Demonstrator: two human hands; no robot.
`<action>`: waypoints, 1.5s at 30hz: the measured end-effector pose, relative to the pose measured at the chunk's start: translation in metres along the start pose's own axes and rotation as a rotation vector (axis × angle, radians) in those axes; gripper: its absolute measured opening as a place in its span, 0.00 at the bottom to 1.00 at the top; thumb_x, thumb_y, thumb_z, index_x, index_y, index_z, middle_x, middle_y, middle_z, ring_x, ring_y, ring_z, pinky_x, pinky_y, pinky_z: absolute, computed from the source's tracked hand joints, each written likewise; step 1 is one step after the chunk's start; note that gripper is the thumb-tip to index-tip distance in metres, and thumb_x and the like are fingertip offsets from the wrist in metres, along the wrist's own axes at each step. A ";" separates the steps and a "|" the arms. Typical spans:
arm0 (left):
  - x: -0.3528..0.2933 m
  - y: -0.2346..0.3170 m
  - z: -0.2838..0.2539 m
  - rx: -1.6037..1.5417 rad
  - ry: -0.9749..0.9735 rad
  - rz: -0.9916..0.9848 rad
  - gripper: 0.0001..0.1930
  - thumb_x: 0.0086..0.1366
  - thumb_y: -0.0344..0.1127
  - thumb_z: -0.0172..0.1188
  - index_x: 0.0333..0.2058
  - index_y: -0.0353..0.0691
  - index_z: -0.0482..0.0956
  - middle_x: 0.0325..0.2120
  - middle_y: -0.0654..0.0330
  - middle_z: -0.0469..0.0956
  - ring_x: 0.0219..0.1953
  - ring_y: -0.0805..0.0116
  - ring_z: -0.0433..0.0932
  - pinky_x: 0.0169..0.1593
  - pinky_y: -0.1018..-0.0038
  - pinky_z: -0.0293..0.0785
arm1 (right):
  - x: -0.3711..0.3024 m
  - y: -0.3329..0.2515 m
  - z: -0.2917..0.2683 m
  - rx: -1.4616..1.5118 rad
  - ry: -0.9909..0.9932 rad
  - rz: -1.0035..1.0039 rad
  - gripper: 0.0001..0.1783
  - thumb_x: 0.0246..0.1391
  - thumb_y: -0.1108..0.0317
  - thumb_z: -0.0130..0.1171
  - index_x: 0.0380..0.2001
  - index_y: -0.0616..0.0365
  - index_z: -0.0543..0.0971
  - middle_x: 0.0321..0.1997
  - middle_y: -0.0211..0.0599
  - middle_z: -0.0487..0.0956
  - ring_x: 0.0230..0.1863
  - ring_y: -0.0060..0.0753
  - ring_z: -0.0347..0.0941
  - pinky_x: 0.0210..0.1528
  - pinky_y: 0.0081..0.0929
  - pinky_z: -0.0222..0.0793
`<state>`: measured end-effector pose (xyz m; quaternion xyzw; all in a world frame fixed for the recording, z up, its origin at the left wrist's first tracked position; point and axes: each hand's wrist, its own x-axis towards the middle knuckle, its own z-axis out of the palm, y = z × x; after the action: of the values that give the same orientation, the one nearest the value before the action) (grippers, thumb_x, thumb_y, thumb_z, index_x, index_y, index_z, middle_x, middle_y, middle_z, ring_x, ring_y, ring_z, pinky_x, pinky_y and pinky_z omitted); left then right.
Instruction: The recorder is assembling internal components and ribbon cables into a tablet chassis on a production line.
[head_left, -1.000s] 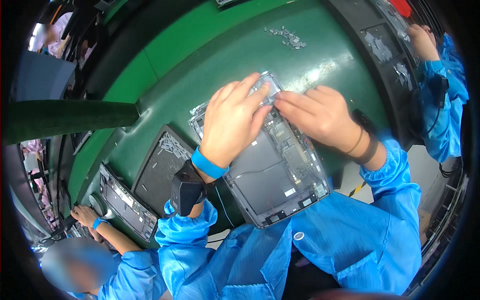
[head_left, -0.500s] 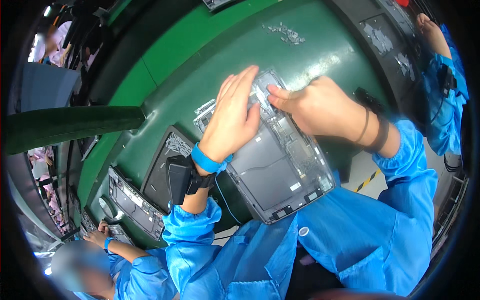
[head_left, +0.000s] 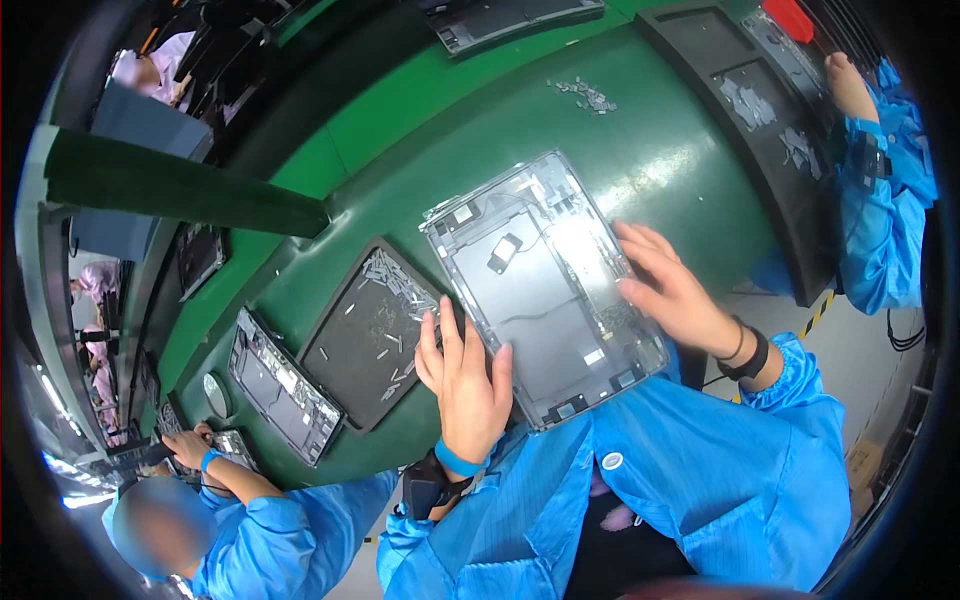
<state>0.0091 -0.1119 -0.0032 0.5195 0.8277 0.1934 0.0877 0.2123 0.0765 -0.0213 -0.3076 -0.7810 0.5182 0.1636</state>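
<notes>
A grey, open device shell (head_left: pixel 545 290) lies flat on the green bench (head_left: pixel 640 140), at its near edge, right in front of the person. Its inside faces up, showing a flat plate, thin cables and a small dark part near the far end, so the work side is within reach of both hands.

The left hand (head_left: pixel 465 385) lies palm down with fingers spread and straight. It grips nothing. Its fingertips rest at the shell's near-left edge, seemingly to keep the shell from sliding. The right hand (head_left: pixel 670 285) is also open and holds nothing. Its fingers lie on the shell's right edge, pressing or feeling along the rim there. With a hand on either side, the shell sits braced between them.

Just left of the shell lies a dark tray (head_left: pixel 370 335) with small pale parts scattered in it, close to the left hand. Farther left along the near edge lies a second shell (head_left: pixel 280 385). A heap of small pale bits (head_left: pixel 585 95) lies toward the far side. Other people in blue sleeves work at the left and right ends.
</notes>
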 end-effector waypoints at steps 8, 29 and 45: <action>0.001 0.001 -0.003 -0.429 0.118 -0.039 0.18 0.66 0.33 0.56 0.52 0.31 0.74 0.61 0.45 0.64 0.63 0.50 0.58 0.66 0.60 0.51 | -0.009 -0.038 0.011 0.620 0.099 0.007 0.32 0.64 0.69 0.50 0.67 0.70 0.54 0.70 0.46 0.59 0.71 0.34 0.54 0.70 0.31 0.48; 0.317 -0.127 0.015 -2.094 0.406 -0.647 0.17 0.59 0.30 0.64 0.44 0.32 0.70 0.45 0.53 0.74 0.52 0.57 0.72 0.62 0.60 0.66 | 0.387 0.062 -0.153 -0.491 0.541 0.288 0.31 0.38 0.49 0.68 0.38 0.68 0.80 0.43 0.54 0.81 0.47 0.54 0.78 0.52 0.39 0.72; 0.299 -0.054 0.022 -1.865 0.337 -0.627 0.33 0.62 0.45 0.59 0.61 0.37 0.59 0.54 0.46 0.62 0.58 0.49 0.62 0.60 0.53 0.63 | 0.191 -0.017 -0.107 1.021 0.224 -0.032 0.10 0.59 0.71 0.56 0.41 0.64 0.75 0.44 0.39 0.79 0.46 0.32 0.77 0.49 0.33 0.75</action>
<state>-0.1611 0.1395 -0.0292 -0.0331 0.4464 0.8053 0.3888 0.1235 0.2718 0.0256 -0.2303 -0.4113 0.7944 0.3832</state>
